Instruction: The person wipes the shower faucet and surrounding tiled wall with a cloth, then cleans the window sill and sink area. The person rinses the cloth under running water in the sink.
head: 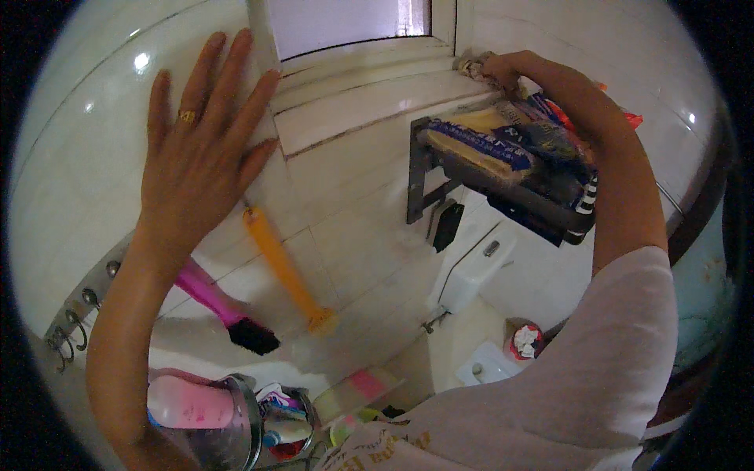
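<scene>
My left hand (pixel 197 138), with a gold ring on one finger, lies flat with spread fingers against the tiled wall (pixel 118 106), left of the window frame. It holds nothing. My right hand (pixel 503 68) is closed around a crumpled pale cloth (pixel 472 68) at the right end of the window ledge (pixel 377 106). Below my right forearm a dark wall shelf (pixel 500 191) holds plastic packages (pixel 480 150) that bear writing. An orange-handled brush (pixel 280 259) and a pink brush with black bristles (pixel 253 335) hang under my left hand.
A row of metal hooks (pixel 88 296) is at the left. Lower down, a metal-rimmed holder (pixel 250 412) has a pink bottle (pixel 194 403) in it, beside a second holder with small bottles. A white toilet tank (pixel 477 271) and a red bin with paper (pixel 524 341) stand lower right.
</scene>
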Demonstrator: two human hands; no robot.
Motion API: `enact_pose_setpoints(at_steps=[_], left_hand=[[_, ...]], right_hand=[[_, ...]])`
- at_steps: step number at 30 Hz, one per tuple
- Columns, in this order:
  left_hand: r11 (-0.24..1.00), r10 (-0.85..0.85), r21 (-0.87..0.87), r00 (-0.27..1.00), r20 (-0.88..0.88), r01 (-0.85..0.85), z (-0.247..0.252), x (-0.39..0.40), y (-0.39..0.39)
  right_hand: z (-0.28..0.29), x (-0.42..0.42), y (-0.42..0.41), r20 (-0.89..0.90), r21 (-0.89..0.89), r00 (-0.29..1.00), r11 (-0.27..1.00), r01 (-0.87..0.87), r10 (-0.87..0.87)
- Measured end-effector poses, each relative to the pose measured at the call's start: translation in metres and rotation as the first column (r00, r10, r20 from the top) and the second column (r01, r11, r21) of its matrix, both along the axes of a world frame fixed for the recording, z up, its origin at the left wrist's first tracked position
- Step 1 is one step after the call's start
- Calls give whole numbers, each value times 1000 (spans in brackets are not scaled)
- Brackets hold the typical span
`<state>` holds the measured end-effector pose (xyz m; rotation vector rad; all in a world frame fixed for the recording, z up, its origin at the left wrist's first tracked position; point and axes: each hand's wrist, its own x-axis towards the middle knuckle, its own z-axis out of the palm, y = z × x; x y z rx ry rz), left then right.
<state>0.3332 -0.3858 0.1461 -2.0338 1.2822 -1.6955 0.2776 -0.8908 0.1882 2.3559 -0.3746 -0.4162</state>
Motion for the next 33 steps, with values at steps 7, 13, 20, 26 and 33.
enact_pose_setpoints(at_steps=[7,13,20,26,33], left_hand=[[1000,-7,5,1000,-15,7,1,0,1],[999,-52,-2,999,3,52,1,4,1],[997,-78,5,997,7,78,1,8,3],[999,-51,-5,997,62,52,0,1,1],[996,-82,-6,991,106,84,-2,5,4]], right_hand=[[-5,-10,25,201,96,878,884,-458,434],[18,23,171,-76,212,802,795,-568,593],[3,115,284,401,467,556,359,-808,728],[-2,110,290,415,341,650,553,-760,637],[-11,58,296,519,374,588,454,-809,620]])
